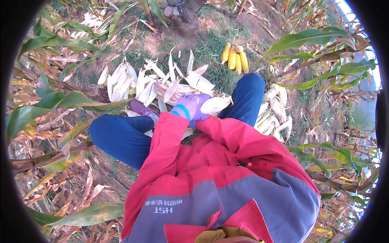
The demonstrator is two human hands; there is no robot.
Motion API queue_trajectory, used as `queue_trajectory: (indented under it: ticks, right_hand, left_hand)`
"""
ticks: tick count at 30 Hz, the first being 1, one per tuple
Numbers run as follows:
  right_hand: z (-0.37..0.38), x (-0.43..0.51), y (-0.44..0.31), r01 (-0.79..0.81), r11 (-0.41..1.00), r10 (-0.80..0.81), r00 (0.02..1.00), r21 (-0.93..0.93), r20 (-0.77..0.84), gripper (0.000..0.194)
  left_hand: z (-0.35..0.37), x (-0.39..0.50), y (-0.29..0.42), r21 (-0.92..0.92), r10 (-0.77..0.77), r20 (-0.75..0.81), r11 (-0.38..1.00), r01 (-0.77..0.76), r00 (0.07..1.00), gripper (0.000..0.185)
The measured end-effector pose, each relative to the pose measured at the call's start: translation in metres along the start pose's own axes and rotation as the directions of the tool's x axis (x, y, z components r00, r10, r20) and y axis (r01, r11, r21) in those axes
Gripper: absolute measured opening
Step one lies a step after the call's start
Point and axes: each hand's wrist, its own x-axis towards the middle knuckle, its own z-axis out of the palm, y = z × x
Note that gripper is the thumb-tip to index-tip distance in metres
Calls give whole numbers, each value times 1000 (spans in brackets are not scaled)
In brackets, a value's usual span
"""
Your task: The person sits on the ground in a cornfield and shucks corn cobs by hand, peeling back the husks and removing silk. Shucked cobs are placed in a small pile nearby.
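Observation:
My left hand point(189, 104), in a purple glove with blue bands at the cuff, is closed around the near end of an ear of corn in pale husk point(216, 104). Against it, lower and partly covered by it, is my right hand point(199, 114), also in a purple glove; its fingers are mostly hidden. The ear points to the right, over the gap between my knees. Beyond my hands lies a pile of pale corn husks point(176, 88). Several husked yellow corn ears point(232, 59) lie together on the grass past my right knee.
More ears in husk point(120, 82) lie left of the pile, and others point(275, 106) lie outside my right knee. A tree trunk point(187, 13) rises at the top. Corn stalks with green leaves point(73, 101) and dry ones reach in from both sides. A purple shoe point(140, 107) shows by my left knee.

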Motion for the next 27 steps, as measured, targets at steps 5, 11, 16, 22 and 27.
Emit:
queue_trajectory:
  ticks: [5,11,16,22,27]
  right_hand:
    - [-11,8,20,154,543,-379,922,-825,-77,40]
    - [-52,19,-21,116,500,-180,983,-858,28,83]
    - [-61,9,-55,315,883,-323,946,347,-37,90]
    - [-28,9,-44,381,892,-335,919,244,-209,81]
    - [-26,15,-32,442,869,-382,885,222,-267,80]
  left_hand:
    - [-5,-1,-23,-233,-196,-304,964,126,932,69]
    - [-26,-18,-84,-848,-442,-451,-59,-527,775,72]
    - [-5,-9,-87,-797,-575,-373,-202,-569,728,70]
    - [16,-2,-73,-872,-541,-438,60,-486,718,46]
    - [21,0,-81,-840,-623,-343,-131,-526,703,39]
